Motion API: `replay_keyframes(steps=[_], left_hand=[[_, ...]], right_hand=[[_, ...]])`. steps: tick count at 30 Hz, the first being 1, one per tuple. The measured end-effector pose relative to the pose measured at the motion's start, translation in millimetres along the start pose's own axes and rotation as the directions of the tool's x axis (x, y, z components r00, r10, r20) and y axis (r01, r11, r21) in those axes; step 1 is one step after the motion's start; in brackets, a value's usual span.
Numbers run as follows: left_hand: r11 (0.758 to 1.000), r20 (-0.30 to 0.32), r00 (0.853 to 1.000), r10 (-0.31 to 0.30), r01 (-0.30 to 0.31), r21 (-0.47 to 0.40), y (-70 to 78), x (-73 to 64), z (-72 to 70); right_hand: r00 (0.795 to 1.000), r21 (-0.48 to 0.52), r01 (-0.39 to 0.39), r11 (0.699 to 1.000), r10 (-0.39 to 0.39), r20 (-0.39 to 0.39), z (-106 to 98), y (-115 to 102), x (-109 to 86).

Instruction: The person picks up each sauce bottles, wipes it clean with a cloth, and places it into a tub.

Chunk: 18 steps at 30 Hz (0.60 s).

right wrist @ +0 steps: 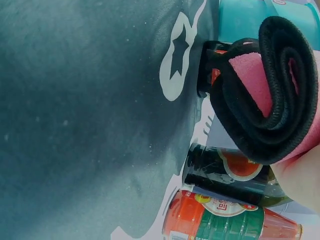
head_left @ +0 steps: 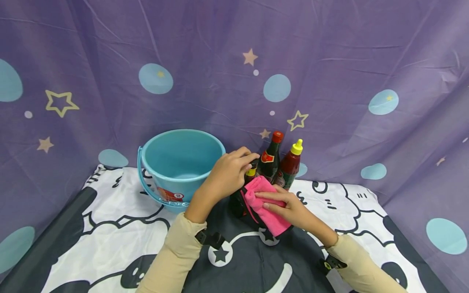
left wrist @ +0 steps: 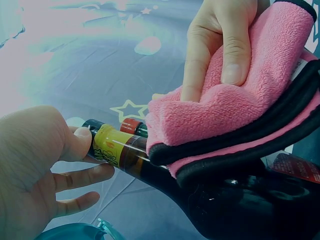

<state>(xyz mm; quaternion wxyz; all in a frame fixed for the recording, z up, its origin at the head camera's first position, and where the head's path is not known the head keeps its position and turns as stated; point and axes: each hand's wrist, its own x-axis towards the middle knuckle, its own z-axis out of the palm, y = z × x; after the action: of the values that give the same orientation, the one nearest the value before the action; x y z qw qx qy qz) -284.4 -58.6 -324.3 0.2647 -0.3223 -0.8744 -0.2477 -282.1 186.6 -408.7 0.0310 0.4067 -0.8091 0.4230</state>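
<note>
I saw the thumb of the left hand [head_left: 228,173] pinching the black cap of a yellow-necked bottle [left wrist: 220,210], while two other fingers stretched out loosely beside its neck. The right hand [head_left: 287,205] gripped a folded pink cloth [head_left: 272,219], its thumb and a finger pressing into the pile. From my distant post I made out that the cloth, trimmed in black, lay against the upper part of that same bottle, covering much of it in the head view. Just beyond, on the right hand's side, a dark bottle with a red cap [head_left: 270,158] stood upright, and next to it a red sauce bottle [head_left: 291,165] with a yellow nozzle cap and a green label. On the other side I had a light-blue bucket [head_left: 192,187], its handle hanging down along the front and the left wrist passing close by its right edge. Beige sleeves [head_left: 168,252] reached in from below, a black strap at each wrist. Under everything spread a black-and-white sheep-patterned cover [head_left: 110,248], and behind it I had a purple curtain [head_left: 220,81] printed with stars and blue spots.
</note>
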Motion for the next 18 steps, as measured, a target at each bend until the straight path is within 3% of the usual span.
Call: replay_keyframes(steps=[18], left_hand=[[1.0,-0.003,1.0,-0.001,0.001,-0.006,-0.4,-0.2,0.2]], right_hand=[[0.998,-0.002,-0.017,1.0,0.017,0.057,-2.6,2.8,-2.2]])
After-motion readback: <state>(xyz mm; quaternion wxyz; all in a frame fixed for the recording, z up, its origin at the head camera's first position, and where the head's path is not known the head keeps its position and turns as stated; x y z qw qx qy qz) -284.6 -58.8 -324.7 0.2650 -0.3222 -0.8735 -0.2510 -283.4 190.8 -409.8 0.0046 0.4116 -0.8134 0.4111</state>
